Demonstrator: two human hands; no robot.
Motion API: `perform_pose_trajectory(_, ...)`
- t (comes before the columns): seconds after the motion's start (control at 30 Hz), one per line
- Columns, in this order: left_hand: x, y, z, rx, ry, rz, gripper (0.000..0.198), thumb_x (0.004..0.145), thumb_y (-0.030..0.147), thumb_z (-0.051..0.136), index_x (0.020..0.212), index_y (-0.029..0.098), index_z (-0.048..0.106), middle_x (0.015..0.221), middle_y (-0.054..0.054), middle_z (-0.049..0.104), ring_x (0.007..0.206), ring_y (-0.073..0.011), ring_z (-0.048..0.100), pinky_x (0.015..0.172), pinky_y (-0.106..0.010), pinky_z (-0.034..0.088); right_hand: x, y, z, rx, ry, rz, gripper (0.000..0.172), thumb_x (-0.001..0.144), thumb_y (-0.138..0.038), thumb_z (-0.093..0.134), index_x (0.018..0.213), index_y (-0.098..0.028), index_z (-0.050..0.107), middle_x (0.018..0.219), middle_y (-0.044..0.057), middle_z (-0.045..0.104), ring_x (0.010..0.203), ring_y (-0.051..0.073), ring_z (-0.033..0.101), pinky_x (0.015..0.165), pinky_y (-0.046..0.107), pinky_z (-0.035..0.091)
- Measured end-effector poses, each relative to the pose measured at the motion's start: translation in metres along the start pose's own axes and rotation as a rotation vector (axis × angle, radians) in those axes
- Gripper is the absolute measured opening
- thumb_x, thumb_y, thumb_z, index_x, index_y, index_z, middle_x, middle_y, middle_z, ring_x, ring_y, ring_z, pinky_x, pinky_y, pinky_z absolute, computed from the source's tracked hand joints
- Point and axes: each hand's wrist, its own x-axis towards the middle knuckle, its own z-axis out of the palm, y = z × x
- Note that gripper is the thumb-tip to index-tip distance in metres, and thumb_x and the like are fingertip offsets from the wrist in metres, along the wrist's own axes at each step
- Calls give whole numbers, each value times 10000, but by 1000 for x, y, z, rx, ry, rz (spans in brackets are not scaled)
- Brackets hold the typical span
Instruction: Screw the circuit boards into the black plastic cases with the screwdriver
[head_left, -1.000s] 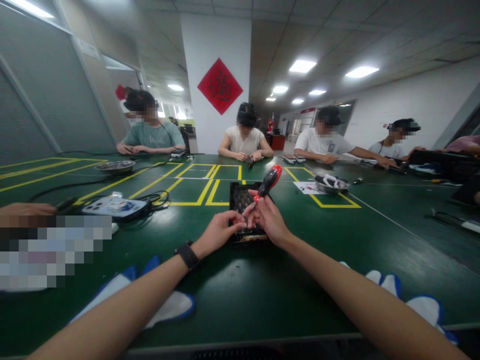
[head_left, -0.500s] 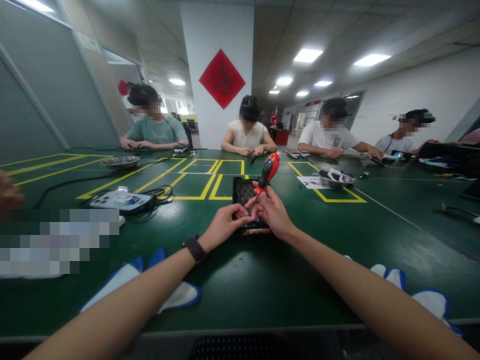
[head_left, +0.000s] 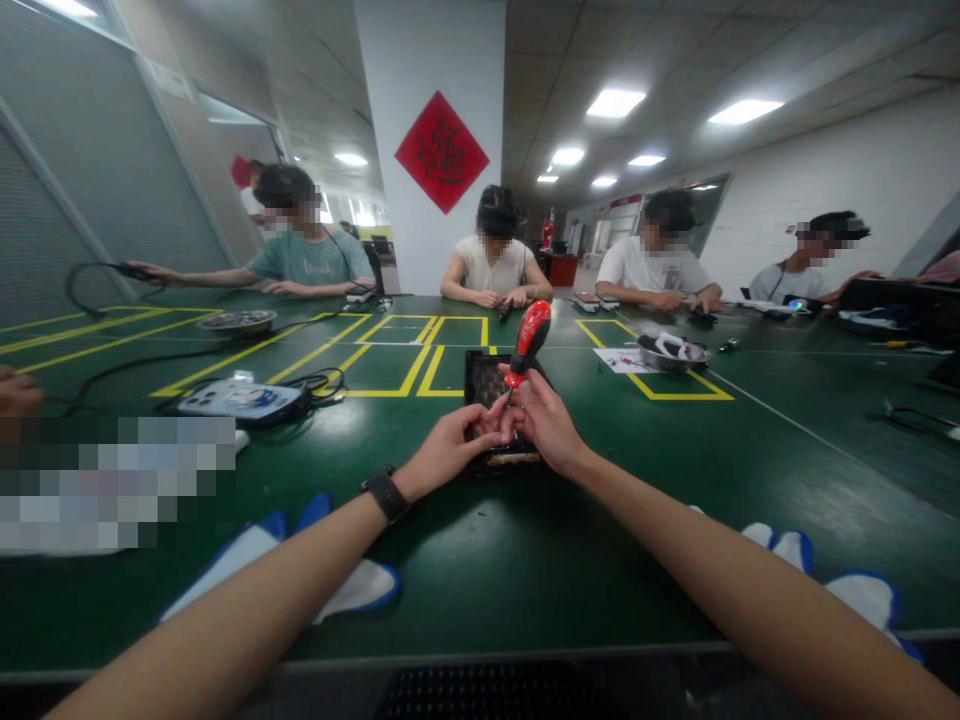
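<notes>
A red-and-black screwdriver (head_left: 530, 335) stands handle up, leaning slightly to the right. My right hand (head_left: 553, 425) is closed around its lower part, just under the red collar. At the blade's lower end, the fingers of my left hand (head_left: 444, 452) are pinched together against the right fingertips; what they hold is too small and hidden to make out. Both hands are over a black open box-like casing (head_left: 475, 375) on the green table. Dark parts show inside the casing, and a pale strip lies along its near side. My fingers cover its middle.
White-and-blue gloves (head_left: 367, 588) lie under my left forearm, with another glove (head_left: 862, 600) by the right. A white power bank-like device (head_left: 244, 400) with cables is on the left. Metal bowls (head_left: 675, 362) stand farther off. Several people sit across the green table (head_left: 480, 560).
The screwdriver's handle has tipped slightly left; my hands stay over the casing. Across the table, the person at left has stretched an arm out sideways, and one at right has drawn an arm in.
</notes>
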Motion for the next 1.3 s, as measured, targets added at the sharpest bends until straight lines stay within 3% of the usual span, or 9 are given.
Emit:
perform_pose_trajectory(0.27,-3,0,-2,-19,-51,94,211,832,300,483,857,138,617,860,-40,627,804,-149,551,781,-265,408,1,1,-1,18,23,19,416,868,-455,400,1232,-254,411,789,13,615,463,80,541,475,228,455)
perform_pose_trajectory(0.53,0,4,-1,-31,23,11,185,786,334,547,819,153,559,781,-8,594,714,-118,522,681,-231,408,0,-1,-1,31,16,8,392,873,-438,404,1222,-259,402,750,-9,591,471,78,541,500,231,462)
perform_pose_trajectory(0.8,-3,7,-1,-143,11,16,201,815,331,499,786,146,574,753,-7,579,708,-116,508,683,-231,391,2,0,-4,58,27,15,388,874,-453,395,1211,-262,410,755,-11,580,465,78,536,481,235,448)
perform_pose_trajectory(0.93,16,3,-9,-559,225,-135,229,810,345,479,785,140,578,742,-21,591,689,-109,535,686,-228,416,2,-1,-4,80,78,5,397,878,-464,377,1218,-260,403,715,-16,571,455,74,516,476,225,444)
perform_pose_trajectory(1.03,46,-5,-24,-939,456,-466,220,805,302,430,701,136,531,579,12,507,514,-74,481,542,-198,399,2,-2,-4,103,97,3,398,880,-458,377,1228,-265,396,708,-16,567,456,76,511,476,225,443)
perform_pose_trajectory(1.1,60,0,-33,-930,650,-543,151,774,233,449,666,141,501,517,44,439,434,-51,407,453,-170,334,2,-2,-4,120,105,3,396,880,-454,380,1231,-271,392,713,-15,569,462,78,514,475,225,438)
perform_pose_trajectory(1.17,54,17,-37,-816,750,-449,137,763,225,448,659,148,494,510,49,419,429,-50,388,432,-165,316,2,-2,-6,134,116,-2,388,881,-446,385,1231,-278,391,722,-15,572,469,79,519,480,223,433)
perform_pose_trajectory(1.23,21,44,-30,-638,634,-194,177,779,285,434,681,166,520,562,24,479,488,-70,436,482,-185,377,3,-1,-7,143,127,-12,379,883,-439,386,1226,-279,395,724,-15,574,476,79,524,484,221,429)
perform_pose_trajectory(1.3,-33,72,-12,-280,225,39,167,765,303,457,746,204,590,655,-12,564,604,-114,521,583,-238,447,3,0,-9,147,136,-17,378,883,-440,383,1223,-275,399,720,-15,576,478,79,526,483,218,423)
